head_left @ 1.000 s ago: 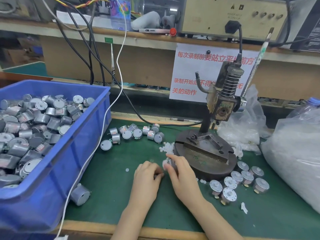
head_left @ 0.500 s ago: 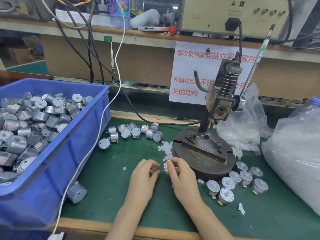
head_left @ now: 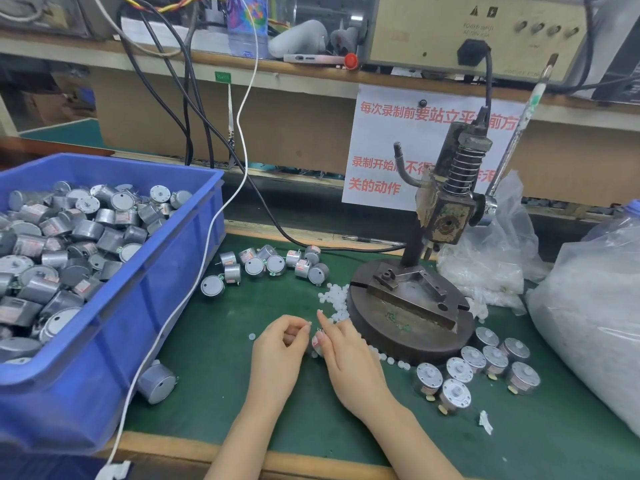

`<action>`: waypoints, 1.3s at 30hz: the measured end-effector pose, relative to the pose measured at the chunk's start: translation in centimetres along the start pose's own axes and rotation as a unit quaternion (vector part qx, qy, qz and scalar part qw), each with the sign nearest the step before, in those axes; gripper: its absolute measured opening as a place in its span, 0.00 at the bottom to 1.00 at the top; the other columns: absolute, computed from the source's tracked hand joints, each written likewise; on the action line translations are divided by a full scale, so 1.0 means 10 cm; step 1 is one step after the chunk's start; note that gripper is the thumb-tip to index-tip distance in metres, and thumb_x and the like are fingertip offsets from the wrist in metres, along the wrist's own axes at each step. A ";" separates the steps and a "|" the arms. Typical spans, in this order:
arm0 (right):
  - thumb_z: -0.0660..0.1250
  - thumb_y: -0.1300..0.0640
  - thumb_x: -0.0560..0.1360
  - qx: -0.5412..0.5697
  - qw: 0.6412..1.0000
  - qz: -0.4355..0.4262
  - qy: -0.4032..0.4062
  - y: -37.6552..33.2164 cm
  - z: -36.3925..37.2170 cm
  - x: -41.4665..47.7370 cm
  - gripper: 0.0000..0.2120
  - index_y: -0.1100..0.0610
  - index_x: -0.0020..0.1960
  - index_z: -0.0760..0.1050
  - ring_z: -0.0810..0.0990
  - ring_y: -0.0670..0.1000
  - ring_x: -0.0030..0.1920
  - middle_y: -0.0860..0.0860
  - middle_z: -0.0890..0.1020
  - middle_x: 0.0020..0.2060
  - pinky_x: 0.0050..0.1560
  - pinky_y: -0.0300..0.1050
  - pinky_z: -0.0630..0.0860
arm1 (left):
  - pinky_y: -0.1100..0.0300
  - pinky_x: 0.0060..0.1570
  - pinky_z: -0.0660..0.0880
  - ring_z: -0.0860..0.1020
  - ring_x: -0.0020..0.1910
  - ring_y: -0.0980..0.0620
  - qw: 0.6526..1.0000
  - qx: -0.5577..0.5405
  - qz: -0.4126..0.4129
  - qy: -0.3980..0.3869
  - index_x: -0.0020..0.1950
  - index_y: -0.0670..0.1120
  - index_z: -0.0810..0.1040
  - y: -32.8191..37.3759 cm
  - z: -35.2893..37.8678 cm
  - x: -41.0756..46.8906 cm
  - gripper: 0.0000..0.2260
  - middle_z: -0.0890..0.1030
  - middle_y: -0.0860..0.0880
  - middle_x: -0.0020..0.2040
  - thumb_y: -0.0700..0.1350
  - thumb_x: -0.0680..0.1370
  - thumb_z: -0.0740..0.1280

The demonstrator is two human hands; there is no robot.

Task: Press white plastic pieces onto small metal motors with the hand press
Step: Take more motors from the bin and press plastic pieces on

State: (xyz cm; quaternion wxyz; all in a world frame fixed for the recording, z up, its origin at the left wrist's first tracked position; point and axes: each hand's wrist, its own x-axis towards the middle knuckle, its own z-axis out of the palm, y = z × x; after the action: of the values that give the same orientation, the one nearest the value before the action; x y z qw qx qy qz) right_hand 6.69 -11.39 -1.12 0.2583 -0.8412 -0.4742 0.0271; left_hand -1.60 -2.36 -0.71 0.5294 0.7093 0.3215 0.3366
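Observation:
My right hand [head_left: 349, 358] grips a small metal motor [head_left: 317, 342] just above the green mat, left of the hand press's round base [head_left: 412, 320]. My left hand [head_left: 280, 344] sits beside it, thumb and forefinger pinching a tiny white plastic piece [head_left: 308, 323] close to the motor's shaft. A heap of white plastic pieces [head_left: 336, 301] lies against the base. The press head [head_left: 446, 216] stands raised, with nothing on its fixture. Its lever [head_left: 519, 133] leans up to the right.
A blue bin [head_left: 166, 282] of motors fills the left. Loose motors [head_left: 273, 265] lie behind my hands, and another group of motors [head_left: 485, 368] sits right of the base. Clear plastic bags [head_left: 588, 323] crowd the right side. A white cable [head_left: 194, 282] drapes over the bin.
Both hands have drawn slightly back from the press base toward me. The left fingers now hold the white piece up at the motor's tip.

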 end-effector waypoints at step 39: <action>0.46 0.46 0.82 -0.135 0.991 -0.013 -0.015 -0.16 0.00 0.03 0.25 0.52 0.77 0.49 0.74 0.55 0.55 0.54 0.66 0.61 0.47 0.45 0.70 | 0.75 0.36 0.68 0.76 0.38 0.59 0.998 0.018 0.010 0.063 0.38 0.48 0.77 -0.06 -0.01 0.00 0.09 0.79 0.50 0.43 0.36 0.75 0.65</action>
State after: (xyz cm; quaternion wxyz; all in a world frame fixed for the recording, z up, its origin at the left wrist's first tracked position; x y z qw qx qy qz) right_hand 5.57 -10.49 -0.35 0.1361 -0.8615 -0.4884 -0.0279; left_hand -1.70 -2.18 -1.25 0.4915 0.6992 0.3535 0.3802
